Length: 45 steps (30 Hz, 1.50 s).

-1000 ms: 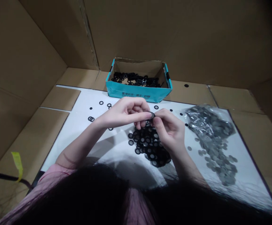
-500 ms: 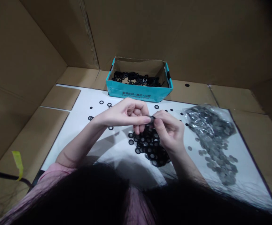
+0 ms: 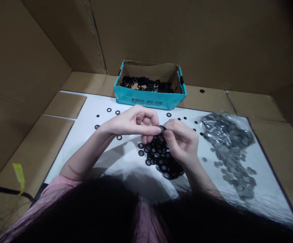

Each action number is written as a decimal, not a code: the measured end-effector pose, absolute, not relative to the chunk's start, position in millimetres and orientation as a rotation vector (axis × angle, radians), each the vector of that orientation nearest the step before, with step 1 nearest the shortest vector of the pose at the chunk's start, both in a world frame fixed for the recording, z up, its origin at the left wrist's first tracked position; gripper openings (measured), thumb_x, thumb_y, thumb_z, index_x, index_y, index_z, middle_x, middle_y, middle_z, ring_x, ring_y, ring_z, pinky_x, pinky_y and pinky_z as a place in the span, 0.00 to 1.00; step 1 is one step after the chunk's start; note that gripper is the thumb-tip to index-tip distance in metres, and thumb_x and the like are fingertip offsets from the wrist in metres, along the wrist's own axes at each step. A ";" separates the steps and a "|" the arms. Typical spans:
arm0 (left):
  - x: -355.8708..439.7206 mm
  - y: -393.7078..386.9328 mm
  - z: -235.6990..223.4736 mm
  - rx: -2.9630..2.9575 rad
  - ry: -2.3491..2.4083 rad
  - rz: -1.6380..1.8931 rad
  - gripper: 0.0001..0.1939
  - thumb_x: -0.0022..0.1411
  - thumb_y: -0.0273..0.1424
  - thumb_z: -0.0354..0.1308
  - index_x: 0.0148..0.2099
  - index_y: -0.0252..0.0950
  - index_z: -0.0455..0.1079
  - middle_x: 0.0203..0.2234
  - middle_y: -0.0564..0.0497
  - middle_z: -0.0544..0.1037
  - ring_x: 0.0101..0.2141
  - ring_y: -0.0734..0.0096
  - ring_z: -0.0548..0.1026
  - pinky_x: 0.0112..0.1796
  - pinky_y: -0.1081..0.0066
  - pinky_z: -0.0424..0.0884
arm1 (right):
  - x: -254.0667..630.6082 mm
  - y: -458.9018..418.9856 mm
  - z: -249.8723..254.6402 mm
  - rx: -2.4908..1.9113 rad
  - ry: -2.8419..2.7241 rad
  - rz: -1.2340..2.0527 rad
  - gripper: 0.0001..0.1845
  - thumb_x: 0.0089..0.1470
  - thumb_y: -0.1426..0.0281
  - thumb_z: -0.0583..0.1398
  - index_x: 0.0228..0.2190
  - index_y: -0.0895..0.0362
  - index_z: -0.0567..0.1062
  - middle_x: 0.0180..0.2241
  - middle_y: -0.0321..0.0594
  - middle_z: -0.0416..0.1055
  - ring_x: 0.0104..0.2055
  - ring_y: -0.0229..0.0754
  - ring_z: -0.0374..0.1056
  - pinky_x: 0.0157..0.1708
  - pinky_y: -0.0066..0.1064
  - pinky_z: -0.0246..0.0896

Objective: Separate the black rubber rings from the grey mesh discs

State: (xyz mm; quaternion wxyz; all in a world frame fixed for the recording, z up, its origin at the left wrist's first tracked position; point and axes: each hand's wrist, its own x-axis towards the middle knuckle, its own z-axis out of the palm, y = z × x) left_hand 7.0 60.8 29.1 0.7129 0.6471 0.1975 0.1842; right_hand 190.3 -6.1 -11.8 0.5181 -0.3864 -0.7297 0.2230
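Note:
Between my two hands is a small black rubber ring [image 3: 162, 129], partly covered by fingers. My left hand [image 3: 138, 123] pinches its left side between thumb and fingers. On the other side, the thumb and forefinger of my right hand [image 3: 183, 138] press on its edge. Whether a grey disc sits inside the ring is hard to make out. Just below the hands lies a heap of black rings with grey centres [image 3: 163, 160] on the white board [image 3: 106, 158]. Grey round discs [image 3: 237, 175] spill from a clear plastic bag [image 3: 227, 131] to the right.
A turquoise cardboard box [image 3: 150, 100] holding many black rings stands behind my hands. Loose rings [image 3: 109, 110] and small black discs [image 3: 201, 134] are scattered on the board. Cardboard walls [image 3: 186, 40] rise at the back and sides. A dark cable with yellow tape [image 3: 19, 177] is at left.
Both hands have shifted very slightly to the left with the ring, and its tilt between the fingertips looks a little different. The heap, bag and box stay where they were.

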 end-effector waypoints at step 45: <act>16.6 47.5 21.3 1.536 0.570 0.631 0.05 0.63 0.28 0.56 0.36 0.32 0.64 0.25 0.51 0.76 0.27 0.75 0.78 0.30 0.76 0.76 | 194.4 5.6 -13.0 -0.965 -1.843 0.432 0.16 0.62 0.72 0.53 0.22 0.55 0.64 0.20 0.34 0.62 0.24 0.36 0.57 0.27 0.33 0.52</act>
